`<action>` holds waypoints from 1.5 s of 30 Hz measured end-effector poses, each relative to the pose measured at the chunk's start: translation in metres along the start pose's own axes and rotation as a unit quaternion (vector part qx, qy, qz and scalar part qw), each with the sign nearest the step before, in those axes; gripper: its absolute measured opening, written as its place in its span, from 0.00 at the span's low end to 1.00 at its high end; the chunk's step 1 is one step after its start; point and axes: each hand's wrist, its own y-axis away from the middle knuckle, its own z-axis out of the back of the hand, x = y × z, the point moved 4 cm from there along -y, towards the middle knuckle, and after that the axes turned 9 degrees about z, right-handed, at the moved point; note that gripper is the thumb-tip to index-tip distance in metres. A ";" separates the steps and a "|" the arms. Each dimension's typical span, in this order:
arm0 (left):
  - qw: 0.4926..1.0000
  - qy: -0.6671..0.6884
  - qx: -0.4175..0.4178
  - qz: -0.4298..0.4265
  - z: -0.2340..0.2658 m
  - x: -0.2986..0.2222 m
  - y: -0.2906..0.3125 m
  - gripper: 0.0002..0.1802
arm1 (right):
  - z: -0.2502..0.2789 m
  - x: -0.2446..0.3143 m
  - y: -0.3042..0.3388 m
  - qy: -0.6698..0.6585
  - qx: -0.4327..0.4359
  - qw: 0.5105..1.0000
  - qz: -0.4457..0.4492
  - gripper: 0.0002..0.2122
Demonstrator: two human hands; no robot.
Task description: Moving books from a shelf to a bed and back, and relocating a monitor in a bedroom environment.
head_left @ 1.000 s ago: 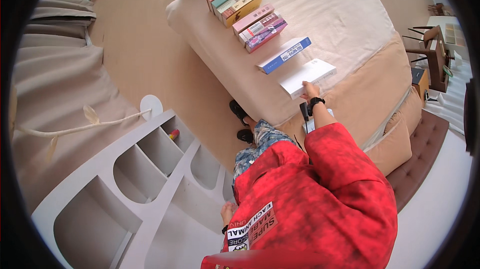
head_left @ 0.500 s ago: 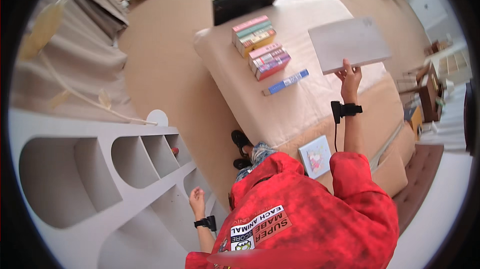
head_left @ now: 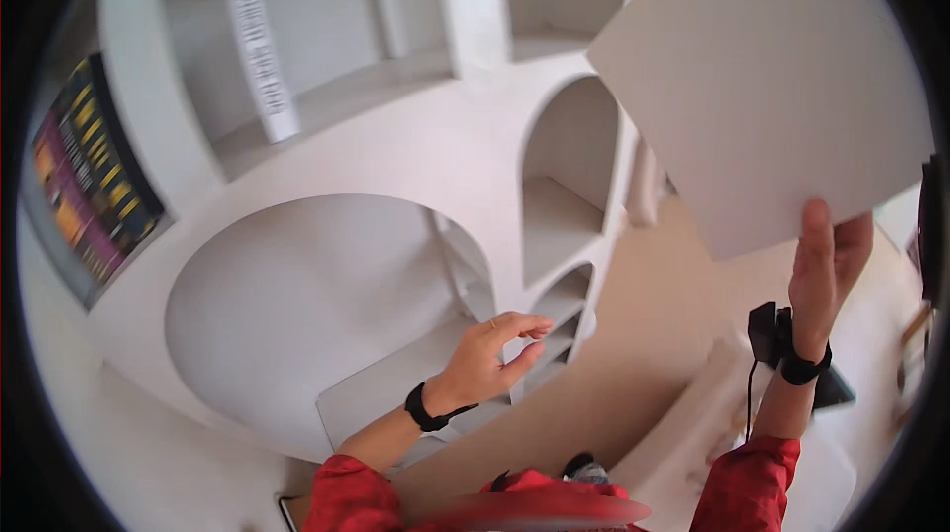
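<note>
A large, flat, pale rectangular book or thin box (head_left: pixel 767 96) is raised at the upper right. My right hand (head_left: pixel 823 270) grips its lower edge, thumb on the near face and the other fingers partly hidden behind it. Before the white shelf unit (head_left: pixel 485 126), my left hand (head_left: pixel 492 359) is held up with nothing in it, thumb and fingers apart. It appears closest to the edge of a large rounded opening (head_left: pixel 307 294). Both wrists wear black straps, the right one with a small black device and cable.
A thin white book (head_left: pixel 259 47) stands tilted in an upper compartment. Dark books with yellow and purple covers (head_left: pixel 94 171) sit at the far left. Arched and small compartments (head_left: pixel 564 205) line the unit's right side. A pale cloth-covered surface (head_left: pixel 683 433) lies at lower right.
My view has swung from the covered table to the shelf unit. The pale flat item is now closer, still in my right hand. My left hand has risen beside the shelves.
</note>
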 end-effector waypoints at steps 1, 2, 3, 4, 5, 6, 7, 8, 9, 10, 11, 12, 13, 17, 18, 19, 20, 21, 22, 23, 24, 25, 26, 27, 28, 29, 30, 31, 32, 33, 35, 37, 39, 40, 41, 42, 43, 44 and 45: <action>0.999 -0.014 -0.031 -0.004 0.022 -0.018 -0.004 0.14 | -0.033 0.006 -0.014 -0.006 0.012 0.999 0.034 0.18; 0.994 -0.060 -0.086 -0.039 0.047 -0.037 -0.007 0.15 | -0.059 0.012 -0.027 -0.034 0.017 0.998 0.049 0.18; 0.983 -0.105 -0.136 -0.066 0.074 -0.052 -0.007 0.15 | -0.092 0.016 -0.036 -0.096 0.074 0.993 0.006 0.19; 0.968 -0.136 -0.187 -0.093 0.094 -0.070 -0.010 0.15 | -0.117 0.022 -0.047 -0.144 0.129 0.981 -0.033 0.19; 0.949 -0.169 -0.238 -0.116 0.116 -0.084 -0.013 0.15 | -0.143 0.024 -0.056 -0.132 0.136 0.981 -0.031 0.20; 0.934 -0.195 -0.271 -0.123 0.134 -0.098 -0.015 0.15 | -0.165 0.023 -0.065 -0.147 0.166 0.974 -0.037 0.19; 0.918 -0.220 -0.303 -0.128 0.151 -0.108 -0.019 0.15 | -0.188 0.022 -0.072 -0.181 0.176 0.968 -0.014 0.19; 0.901 -0.235 -0.335 -0.146 0.171 -0.112 -0.024 0.16 | -0.218 0.014 -0.076 -0.215 0.175 0.961 0.003 0.19; 0.883 -0.247 -0.362 -0.167 0.187 -0.117 -0.031 0.18 | -0.236 0.009 -0.084 -0.135 0.204 0.969 0.045 0.20; 0.880 -0.249 -0.372 -0.157 0.202 -0.119 -0.039 0.21 | -0.257 0.011 -0.087 -0.142 0.220 0.964 0.052 0.20; 0.874 -0.255 -0.386 -0.149 0.217 -0.123 -0.047 0.24 | -0.278 0.013 -0.091 -0.157 0.224 0.960 0.057 0.20; 0.868 -0.264 -0.394 -0.146 0.227 -0.124 -0.054 0.24 | -0.298 0.012 -0.091 -0.114 0.256 0.959 0.049 0.20; 0.863 -0.269 -0.411 -0.113 0.239 -0.118 -0.062 0.28 | -0.317 0.009 -0.092 -0.071 0.287 0.954 0.042 0.20; 0.859 -0.271 -0.435 0.010 0.284 -0.085 -0.094 0.40 | -0.384 -0.006 -0.091 -0.104 0.301 0.945 0.073 0.21; 0.861 -0.253 -0.439 0.041 0.292 -0.081 -0.099 0.46 | -0.397 -0.008 -0.090 -0.102 0.317 0.941 0.057 0.22; 0.854 -0.260 -0.448 0.043 0.295 -0.078 -0.100 0.46 | -0.409 -0.008 -0.087 -0.100 0.333 0.937 0.042 0.23; 0.860 -0.242 -0.441 0.083 0.297 -0.076 -0.103 0.48 | -0.419 -0.007 -0.082 -0.109 0.334 0.935 0.047 0.23; 0.865 -0.223 -0.432 0.121 0.299 -0.075 -0.104 0.50 | -0.426 -0.004 -0.077 -0.105 0.329 0.936 0.060 0.24; 0.881 -0.180 -0.415 0.138 0.305 -0.071 -0.104 0.53 | -0.429 -0.002 -0.075 -0.101 0.323 0.938 0.073 0.25; 0.879 -0.184 -0.418 0.140 0.308 -0.069 -0.103 0.53 | -0.433 -0.002 -0.072 -0.107 0.323 0.938 0.074 0.25; 0.889 -0.152 -0.405 0.149 0.309 -0.065 -0.102 0.54 | -0.439 -0.003 -0.066 -0.133 0.359 0.922 0.061 0.26; 0.899 -0.119 -0.391 0.157 0.311 -0.062 -0.102 0.54 | -0.444 -0.003 -0.063 -0.159 0.394 0.904 0.049 0.26; 0.899 -0.121 -0.392 0.156 0.310 -0.063 -0.102 0.54 | -0.452 -0.009 -0.059 -0.231 0.431 0.872 0.029 0.31; 0.913 -0.098 -0.365 0.156 0.307 -0.063 -0.105 0.54 | -0.456 -0.014 -0.058 -0.232 0.429 0.872 0.030 0.31; 0.926 -0.074 -0.337 0.155 0.305 -0.064 -0.107 0.53 | -0.460 -0.020 -0.054 -0.246 0.467 0.849 0.007 0.34; 0.926 -0.075 -0.337 0.153 0.302 -0.066 -0.107 0.53 | -0.462 -0.021 -0.049 -0.259 0.505 0.823 -0.017 0.37; 0.921 -0.101 -0.341 0.157 0.300 -0.068 -0.107 0.52 | -0.462 -0.020 -0.048 -0.255 0.509 0.822 -0.012 0.40; 0.916 -0.126 -0.344 0.161 0.300 -0.071 -0.108 0.50 | -0.462 -0.020 -0.049 -0.254 0.507 0.824 -0.011 0.40; 0.917 -0.124 -0.342 0.160 0.300 -0.069 -0.107 0.50 | -0.462 -0.020 -0.048 -0.252 0.515 0.819 -0.012 0.40; 0.921 -0.121 -0.334 0.160 0.300 -0.068 -0.107 0.49 | -0.463 -0.020 -0.046 -0.250 0.523 0.815 -0.013 0.39; 0.925 -0.116 -0.324 0.159 0.301 -0.066 -0.107 0.48 | -0.467 -0.023 -0.044 -0.251 0.521 0.816 -0.019 0.39; 0.930 -0.122 -0.316 0.143 0.302 -0.065 -0.108 0.46 | -0.470 -0.023 -0.044 -0.251 0.520 0.816 -0.024 0.39; 0.930 -0.127 -0.318 0.134 0.302 -0.065 -0.107 0.46 | -0.471 -0.024 -0.044 -0.236 0.534 0.812 -0.014 0.38; 0.929 -0.135 -0.320 0.124 0.302 -0.066 -0.106 0.46 | -0.472 -0.024 -0.043 -0.234 0.535 0.812 -0.015 0.38; 0.930 -0.133 -0.318 0.125 0.301 -0.066 -0.106 0.46 | -0.473 -0.025 -0.043 -0.260 0.535 0.803 -0.023 0.37; 0.932 -0.129 -0.317 0.121 0.300 -0.066 -0.105 0.46 | -0.473 -0.025 -0.042 -0.287 0.534 0.794 -0.031 0.35; 0.933 -0.125 -0.317 0.118 0.299 -0.067 -0.104 0.45 | -0.473 -0.025 -0.042 -0.285 0.535 0.795 -0.034 0.35; 0.934 -0.123 -0.313 0.118 0.297 -0.071 -0.104 0.45 | -0.471 -0.024 -0.042 -0.284 0.540 0.791 -0.046 0.34; 0.932 -0.122 -0.313 0.138 0.294 -0.075 -0.104 0.45 | -0.470 -0.024 -0.042 -0.283 0.546 0.787 -0.059 0.32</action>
